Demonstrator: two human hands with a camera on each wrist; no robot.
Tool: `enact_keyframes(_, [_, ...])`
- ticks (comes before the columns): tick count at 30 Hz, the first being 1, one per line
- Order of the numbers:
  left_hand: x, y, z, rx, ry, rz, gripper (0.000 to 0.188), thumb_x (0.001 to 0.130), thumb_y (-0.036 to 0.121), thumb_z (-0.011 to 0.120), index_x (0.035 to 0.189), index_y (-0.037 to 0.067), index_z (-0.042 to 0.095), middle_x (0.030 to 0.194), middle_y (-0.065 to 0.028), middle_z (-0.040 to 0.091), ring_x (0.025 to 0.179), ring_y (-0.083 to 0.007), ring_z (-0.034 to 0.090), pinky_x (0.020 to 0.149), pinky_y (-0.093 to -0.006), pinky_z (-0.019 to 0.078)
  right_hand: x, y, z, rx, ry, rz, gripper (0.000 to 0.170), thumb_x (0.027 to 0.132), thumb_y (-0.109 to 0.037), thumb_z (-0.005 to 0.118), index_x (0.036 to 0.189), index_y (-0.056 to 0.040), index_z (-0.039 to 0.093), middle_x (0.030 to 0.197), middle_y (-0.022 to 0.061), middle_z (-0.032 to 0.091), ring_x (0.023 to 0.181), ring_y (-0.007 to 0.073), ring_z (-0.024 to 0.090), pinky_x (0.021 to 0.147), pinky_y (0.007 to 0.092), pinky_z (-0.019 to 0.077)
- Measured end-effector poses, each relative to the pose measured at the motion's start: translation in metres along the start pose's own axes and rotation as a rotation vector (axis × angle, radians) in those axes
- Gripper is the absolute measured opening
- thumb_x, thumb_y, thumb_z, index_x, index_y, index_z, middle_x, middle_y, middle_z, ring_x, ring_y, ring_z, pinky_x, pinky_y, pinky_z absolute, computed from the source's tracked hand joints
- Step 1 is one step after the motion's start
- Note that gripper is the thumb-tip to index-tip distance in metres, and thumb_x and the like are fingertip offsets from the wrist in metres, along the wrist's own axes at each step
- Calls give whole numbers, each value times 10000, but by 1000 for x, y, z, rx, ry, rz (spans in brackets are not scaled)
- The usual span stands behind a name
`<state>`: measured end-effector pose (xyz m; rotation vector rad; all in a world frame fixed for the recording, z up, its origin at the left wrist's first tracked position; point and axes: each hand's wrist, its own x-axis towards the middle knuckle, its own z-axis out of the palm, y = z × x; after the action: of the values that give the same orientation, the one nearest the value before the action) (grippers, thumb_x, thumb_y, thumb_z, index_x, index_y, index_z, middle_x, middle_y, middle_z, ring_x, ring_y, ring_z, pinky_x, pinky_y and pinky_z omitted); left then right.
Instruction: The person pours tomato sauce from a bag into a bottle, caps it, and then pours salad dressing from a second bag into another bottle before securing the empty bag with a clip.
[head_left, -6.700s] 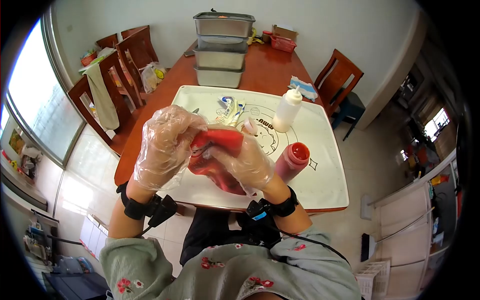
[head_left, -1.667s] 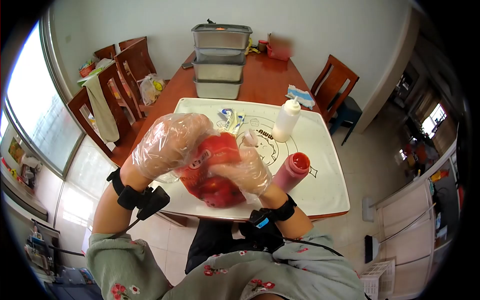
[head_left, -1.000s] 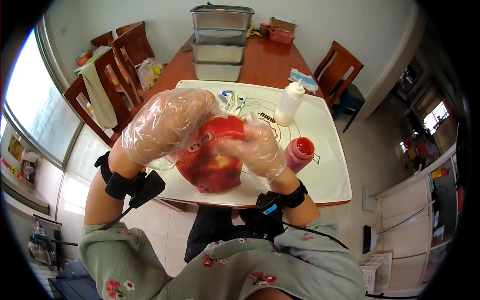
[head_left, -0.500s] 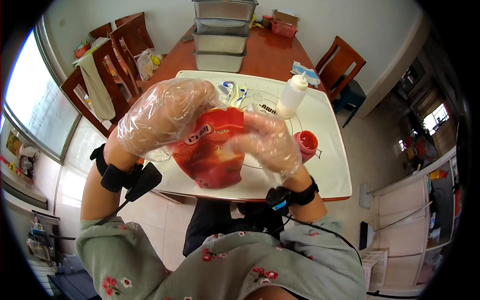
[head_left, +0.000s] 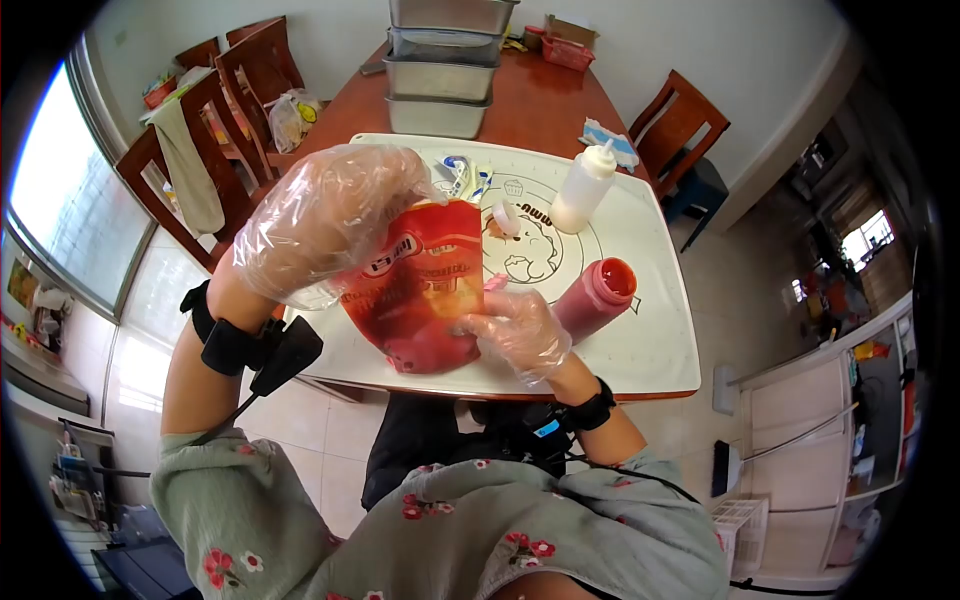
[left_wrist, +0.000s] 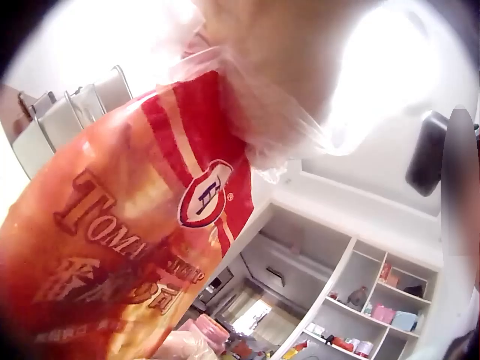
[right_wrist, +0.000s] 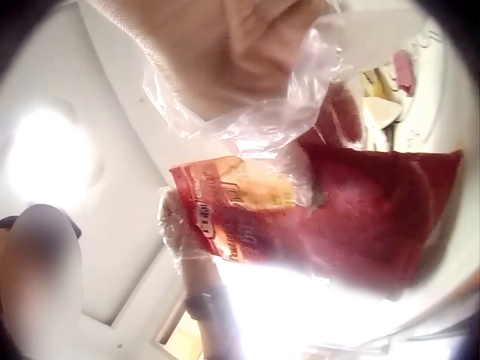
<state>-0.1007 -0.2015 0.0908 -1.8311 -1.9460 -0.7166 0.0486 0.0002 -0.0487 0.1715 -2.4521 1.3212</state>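
Observation:
A red tomato ketchup pouch hangs over the near part of the white mat. My left hand, in a clear plastic glove, grips its top corner. At the pouch's lower right side my gloved right hand pinches the edge, thumb on the front and the other fingers partly hidden. In the left wrist view the pouch shows its printed front and looks full low down. An uncapped squeeze bottle, holding red sauce, stands just right of the right hand.
A squeeze bottle with a white nozzle stands farther back on the mat. Near it lie a small pale cap and a crumpled white-and-blue packet. Steel containers are stacked behind the mat; a blue-and-white cloth lies to the right.
My right hand has slid from the pouch's upper front to its lower right edge. The pouch, folded and crumpled in the earliest frame, now hangs spread out from my left hand.

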Motion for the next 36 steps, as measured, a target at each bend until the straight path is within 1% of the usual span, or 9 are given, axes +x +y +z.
enact_keyframes(1, [2, 2, -5, -17, -4, 1, 321, 680, -43, 715, 960, 53, 591, 844, -143, 635, 795, -358, 626, 695, -399, 526, 8, -6, -5, -39, -10, -86, 134, 834, -155, 724, 904, -40, 729, 721, 94, 686, 592, 181, 590, 622, 299, 463])
enact_keyframes(4, [3, 6, -6, -36, -9, -6, 312, 693, -40, 705, 968, 53, 591, 849, -144, 634, 792, -357, 625, 693, -399, 526, 35, -63, -24, 601, -104, 139, 152, 825, -121, 722, 942, -24, 724, 815, 57, 723, 674, 121, 624, 681, 263, 487])
enact_keyframes(14, [-4, 2, 1, 11, 72, -6, 228, 734, -86, 633, 915, 38, 573, 793, -125, 577, 705, -329, 570, 658, -377, 497, 51, -44, 17, 301, -45, 28, 202, 853, -122, 707, 991, 25, 691, 848, 58, 724, 764, 105, 648, 737, 265, 520])
enact_keyframes(23, [-3, -6, 0, -81, 42, -119, 88, 863, 69, 651, 922, 28, 600, 809, -137, 604, 721, -333, 585, 672, -399, 496, 19, -30, 13, 522, -173, 240, 256, 863, -81, 699, 1064, 56, 621, 907, 88, 706, 813, 109, 655, 772, 265, 527])
enact_keyframes(26, [-9, -4, 2, -146, 107, -189, 169, 954, 150, 568, 850, 17, 551, 756, -113, 540, 668, -291, 507, 642, -359, 445, 27, -52, -4, 649, 104, 163, 519, 773, -166, 810, 1185, 33, 564, 1005, 76, 668, 922, 139, 644, 799, 299, 522])
enact_keyframes(28, [-11, -2, 1, -187, 135, -228, 196, 972, 163, 540, 840, 18, 536, 742, -103, 518, 665, -264, 483, 645, -346, 430, 44, -61, -18, 127, 304, -215, 616, 738, -154, 821, 1239, 35, 517, 1034, 107, 653, 906, 206, 654, 788, 326, 518])
enact_keyframes(31, [-11, 3, 4, -201, 194, -241, 203, 975, 194, 544, 875, 18, 550, 752, -93, 521, 683, -228, 492, 655, -340, 431, 76, -104, -31, -245, 322, -529, 394, 753, -106, 759, 1095, 20, 610, 935, 156, 672, 805, 290, 657, 731, 362, 515])
enact_keyframes(34, [-17, 8, 3, -361, 271, -346, 227, 907, 233, 656, 943, 25, 571, 812, -73, 567, 731, -188, 534, 688, -324, 461, 103, -119, -44, -435, -55, -570, 151, 769, -95, 680, 892, -9, 671, 813, 186, 654, 746, 344, 632, 690, 391, 509])
enact_keyframes(36, [-30, 4, 3, -556, 331, -432, 337, 813, 250, 780, 985, 29, 592, 884, -74, 636, 782, -175, 604, 723, -316, 506, 107, -124, -48, -386, -79, -489, 86, 781, -99, 638, 791, -19, 667, 758, 178, 643, 727, 346, 627, 674, 402, 504])
